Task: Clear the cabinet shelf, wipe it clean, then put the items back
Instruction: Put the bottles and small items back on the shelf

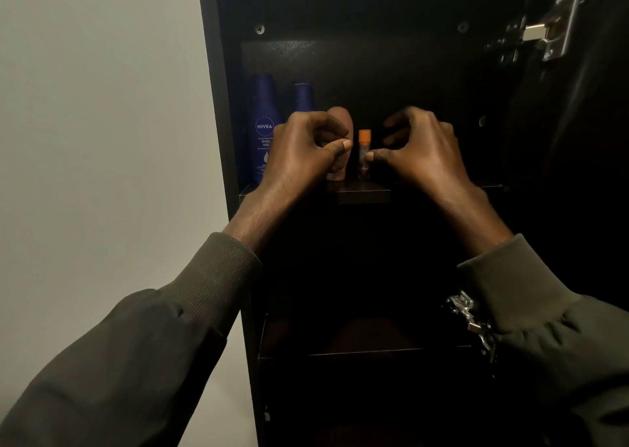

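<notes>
Clearing stage: judged barely begun, or the putting back nearly done; it cannot be told which.
Shelf [364, 191]: four items are seen standing: Nivea bottle [264, 130], second blue bottle [304, 97], brown bottle [340, 147], orange-capped tube [364, 153].
Left hand [303, 150]: grip is curled at the brown bottle; whether it is held cannot be told.
Right hand [422, 150]: grip is narrow, thumb beside the tube, nothing is seen to be held.
Wiping: no cloth is seen.

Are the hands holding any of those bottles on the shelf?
The left hand curls around the brown bottle at its middle. The right hand touches its thumb to the orange-capped tube; a real grip cannot be told.
</notes>
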A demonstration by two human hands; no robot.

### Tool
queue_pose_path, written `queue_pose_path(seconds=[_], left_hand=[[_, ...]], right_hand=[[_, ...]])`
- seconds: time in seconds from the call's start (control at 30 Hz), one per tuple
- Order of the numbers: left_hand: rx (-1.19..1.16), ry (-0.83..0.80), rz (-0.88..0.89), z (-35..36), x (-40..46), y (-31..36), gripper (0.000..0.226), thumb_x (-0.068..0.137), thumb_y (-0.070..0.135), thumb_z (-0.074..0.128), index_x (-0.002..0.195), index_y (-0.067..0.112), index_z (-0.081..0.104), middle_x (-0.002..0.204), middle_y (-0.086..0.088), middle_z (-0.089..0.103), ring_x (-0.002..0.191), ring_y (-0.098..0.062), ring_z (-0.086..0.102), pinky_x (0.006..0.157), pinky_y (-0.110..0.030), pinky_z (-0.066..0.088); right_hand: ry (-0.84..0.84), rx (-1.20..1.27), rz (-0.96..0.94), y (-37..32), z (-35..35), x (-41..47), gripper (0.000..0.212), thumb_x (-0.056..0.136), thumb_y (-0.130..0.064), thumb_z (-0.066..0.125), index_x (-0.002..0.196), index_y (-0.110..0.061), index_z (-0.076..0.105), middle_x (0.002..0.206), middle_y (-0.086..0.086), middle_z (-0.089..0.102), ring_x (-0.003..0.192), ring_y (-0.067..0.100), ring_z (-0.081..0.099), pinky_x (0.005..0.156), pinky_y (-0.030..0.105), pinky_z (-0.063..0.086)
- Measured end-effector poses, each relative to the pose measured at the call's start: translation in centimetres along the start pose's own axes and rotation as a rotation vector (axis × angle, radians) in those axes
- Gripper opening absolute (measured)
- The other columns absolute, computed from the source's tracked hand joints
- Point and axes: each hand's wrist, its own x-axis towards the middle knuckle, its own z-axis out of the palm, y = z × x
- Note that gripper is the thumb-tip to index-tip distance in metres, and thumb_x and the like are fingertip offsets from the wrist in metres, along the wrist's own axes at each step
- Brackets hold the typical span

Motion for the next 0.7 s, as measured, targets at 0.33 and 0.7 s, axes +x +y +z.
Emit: queue_pose_path(seconds=[0.33, 0.7], left_hand=[[-0.117, 0.016, -0.009, -0.8, -5.4, 2.9, 0.019, 0.088, 0.016, 0.069, 0.107, 0.014, 0.070, 0.100, 0.007, 0.071, 0.089, 0.007, 0.066, 0.073, -0.009, 0.053], [-0.186, -0.115, -0.336, 2.3, -22.3, 0.2, 0.015, 0.090, 0.026, 0.066, 0.103, 0.023, 0.073, 0.092, 0.014, 0.073, 0.088, 0.004, 0.068, 0.075, -0.013, 0.054]], right_hand=[[0.089, 0.197, -0.087, -1.1, -2.4, -7.2, 0.046, 0.076, -0.028, 0.081, 0.117, -0.027, 0.060, 0.104, -0.012, 0.065, 0.090, -0.003, 0.062, 0.069, 0.010, 0.050], [-0.281, 0.514, 0.125, 3.8, 2.4, -21.9, 0.026, 0.076, -0.018, 0.083, 0.098, -0.023, 0.070, 0.088, -0.005, 0.072, 0.080, 0.002, 0.069, 0.066, 0.015, 0.054]])
